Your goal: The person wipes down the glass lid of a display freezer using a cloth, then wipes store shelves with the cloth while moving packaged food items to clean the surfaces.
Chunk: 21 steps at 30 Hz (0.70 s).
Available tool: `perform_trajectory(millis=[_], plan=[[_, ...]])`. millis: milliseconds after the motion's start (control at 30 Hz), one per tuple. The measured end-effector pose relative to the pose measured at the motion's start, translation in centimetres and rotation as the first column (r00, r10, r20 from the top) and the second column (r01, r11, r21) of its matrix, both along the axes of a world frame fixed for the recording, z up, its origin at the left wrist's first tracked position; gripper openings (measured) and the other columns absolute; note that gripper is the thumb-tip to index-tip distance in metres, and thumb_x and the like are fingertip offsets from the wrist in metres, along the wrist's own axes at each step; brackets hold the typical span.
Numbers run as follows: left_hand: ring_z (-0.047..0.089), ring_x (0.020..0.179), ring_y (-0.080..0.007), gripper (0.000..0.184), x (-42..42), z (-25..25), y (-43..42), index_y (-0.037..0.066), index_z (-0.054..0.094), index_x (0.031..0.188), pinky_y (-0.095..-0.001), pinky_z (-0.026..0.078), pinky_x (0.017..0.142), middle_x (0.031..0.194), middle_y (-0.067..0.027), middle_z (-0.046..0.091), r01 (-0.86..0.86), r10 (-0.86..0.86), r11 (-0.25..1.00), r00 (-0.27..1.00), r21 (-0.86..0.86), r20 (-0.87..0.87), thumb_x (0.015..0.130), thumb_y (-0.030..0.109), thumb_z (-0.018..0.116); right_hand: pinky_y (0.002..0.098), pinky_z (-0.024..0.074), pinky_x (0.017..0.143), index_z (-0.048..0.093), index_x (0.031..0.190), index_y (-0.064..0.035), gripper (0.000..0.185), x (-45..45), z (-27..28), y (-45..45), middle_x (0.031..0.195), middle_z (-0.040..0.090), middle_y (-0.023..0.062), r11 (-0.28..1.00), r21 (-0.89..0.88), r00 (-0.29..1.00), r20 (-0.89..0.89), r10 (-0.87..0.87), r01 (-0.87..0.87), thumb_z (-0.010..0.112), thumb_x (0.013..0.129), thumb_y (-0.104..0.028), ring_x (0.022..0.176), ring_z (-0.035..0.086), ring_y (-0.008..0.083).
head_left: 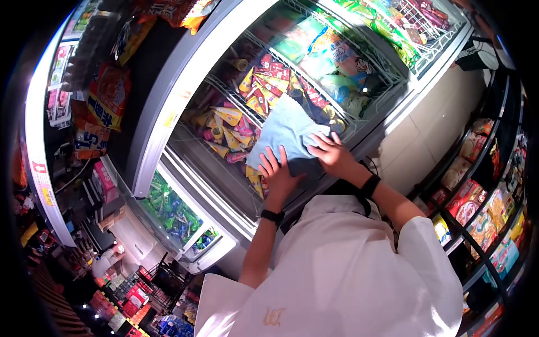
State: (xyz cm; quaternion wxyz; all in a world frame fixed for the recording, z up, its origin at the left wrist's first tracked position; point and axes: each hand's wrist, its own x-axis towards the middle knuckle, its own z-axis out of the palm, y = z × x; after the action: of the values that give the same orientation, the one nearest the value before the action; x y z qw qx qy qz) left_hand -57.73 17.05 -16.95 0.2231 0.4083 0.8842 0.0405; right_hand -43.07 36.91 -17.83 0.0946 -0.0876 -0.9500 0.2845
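A chest freezer (178,92) bears a pale blue cloth (289,126) on its clear cover; beneath, wire dividers (275,54) separate heaped red and yellow cone packets (269,84) from pastel bags (337,53); green packets (384,33) lie at upper right.

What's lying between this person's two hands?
A light-blue cloth: in the head view it spans the stretch between the left hand and the right hand, and both rest on it.

Packaged foods (470,203) sit beside the tiled floor (432,126).
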Motion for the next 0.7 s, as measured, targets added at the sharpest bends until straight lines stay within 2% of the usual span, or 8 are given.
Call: perform_trajectory(millis=[67, 200, 233, 333, 400, 467, 567, 700], plan=[[0.002, 0.148, -0.0619, 0.131, 0.7, 0.1, -0.3, 0.015, 0.013, 0.164, -0.0737, 0.013, 0.114, 0.165, -0.0335, 0.001, 0.011, -0.011, 1.0, 1.0, -0.027, 0.005, 0.067, 0.066, 0.083, 0.0729, 0.0278, 0.111, 0.064, 0.133, -0.0146, 0.045, 1.5, 1.4, 1.3, 0.152, 0.048, 0.0142, 0.999, 0.005, 0.981, 0.191, -0.035, 0.034, 0.063, 0.088, -0.013, 0.142, 0.045, 0.0325], [-0.004, 0.149, -0.0617, 0.133, 0.6, 0.0, 1.3, 0.015, 0.01, 0.164, -0.0741, 0.007, 0.114, 0.165, -0.0339, -0.003, -0.057, 0.057, 0.998, 0.998, -0.008, 0.02, 0.067, 0.071, 0.08, 0.0782, 0.0171, 0.112, 0.059, 0.14, -0.0195, 0.046, 0.7, 0.4, 4.2, 0.156, 0.044, 0.0162, 0.978, 0.051, 0.949, 0.235, -0.208, 0.202, 0.061, 0.094, -0.021, 0.148, 0.036, 0.034], [-0.007, 0.149, -0.061, 0.133, -0.1, 0.1, 2.4, 0.016, 0.009, 0.165, -0.0739, 0.004, 0.115, 0.165, -0.0338, -0.006, -0.078, 0.077, 0.997, 0.996, 0.019, 0.047, 0.067, 0.073, 0.079, 0.078, 0.0165, 0.112, 0.058, 0.141, -0.0197, 0.048, -0.6, 0.3, 4.9, 0.158, 0.041, 0.0169, 0.969, -0.009, 0.934, 0.267, -0.236, 0.248, 0.062, 0.093, -0.023, 0.149, 0.033, 0.0365], [-0.015, 0.148, -0.0591, 0.133, -2.3, -1.0, 5.3, 0.02, 0.007, 0.165, -0.0728, -0.004, 0.115, 0.165, -0.0331, -0.012, -0.148, 0.14, 0.986, 0.986, 0.082, 0.089, 0.067, 0.077, 0.077, 0.0752, 0.0165, 0.114, 0.056, 0.143, -0.0192, 0.053, -5.1, -0.7, 5.0, 0.161, 0.037, 0.0179, 0.927, 0.028, 0.892, 0.263, -0.367, 0.373, 0.063, 0.092, -0.029, 0.151, 0.029, 0.039], [-0.012, 0.149, -0.0586, 0.131, -2.5, -1.5, 6.1, 0.019, 0.008, 0.165, -0.0734, -0.001, 0.115, 0.166, -0.0321, -0.009, -0.176, 0.172, 0.979, 0.984, 0.106, 0.044, 0.068, 0.076, 0.077, 0.0726, 0.016, 0.116, 0.055, 0.144, -0.0182, 0.054, -7.2, -0.8, 4.5, 0.161, 0.036, 0.0178, 0.936, 0.051, 0.902, 0.251, -0.35, 0.349, 0.062, 0.092, -0.029, 0.151, 0.029, 0.0389], [-0.006, 0.152, -0.0545, 0.13, -2.2, -2.0, 5.9, 0.01, 0.009, 0.164, -0.0701, 0.002, 0.117, 0.167, -0.0309, -0.002, -0.184, 0.188, 0.974, 0.982, 0.13, -0.018, 0.071, 0.074, 0.076, 0.0701, 0.0155, 0.118, 0.055, 0.145, -0.0172, 0.055, -7.8, -0.6, 3.5, 0.162, 0.035, 0.0178, 0.943, 0.072, 0.912, 0.241, -0.333, 0.325, 0.062, 0.091, -0.029, 0.151, 0.029, 0.0388], [0.0, 0.154, -0.0491, 0.127, -1.6, -3.1, 3.7, 0.001, 0.01, 0.162, -0.065, 0.005, 0.12, 0.167, -0.0295, 0.005, -0.214, 0.213, 0.948, 0.977, 0.236, 0.029, 0.076, 0.071, 0.073, 0.0657, 0.0131, 0.121, 0.054, 0.145, -0.0138, 0.056, -7.1, -0.4, 1.5, 0.163, 0.034, 0.0175, 0.993, -0.005, 0.966, 0.233, -0.11, 0.114, 0.062, 0.09, -0.027, 0.151, 0.03, 0.0375], [0.01, 0.155, -0.0463, 0.12, 0.4, -2.4, -0.8, -0.003, 0.015, 0.16, -0.0621, 0.011, 0.122, 0.166, -0.029, 0.014, -0.161, 0.177, 0.949, 0.984, 0.272, -0.035, 0.081, 0.068, 0.071, 0.0663, 0.0153, 0.12, 0.056, 0.143, -0.0147, 0.058, -3.3, 1.8, -1.8, 0.163, 0.034, 0.0138, 0.999, -0.044, 0.965, 0.259, 0.039, -0.029, 0.066, 0.087, -0.025, 0.151, 0.03, 0.0354]])
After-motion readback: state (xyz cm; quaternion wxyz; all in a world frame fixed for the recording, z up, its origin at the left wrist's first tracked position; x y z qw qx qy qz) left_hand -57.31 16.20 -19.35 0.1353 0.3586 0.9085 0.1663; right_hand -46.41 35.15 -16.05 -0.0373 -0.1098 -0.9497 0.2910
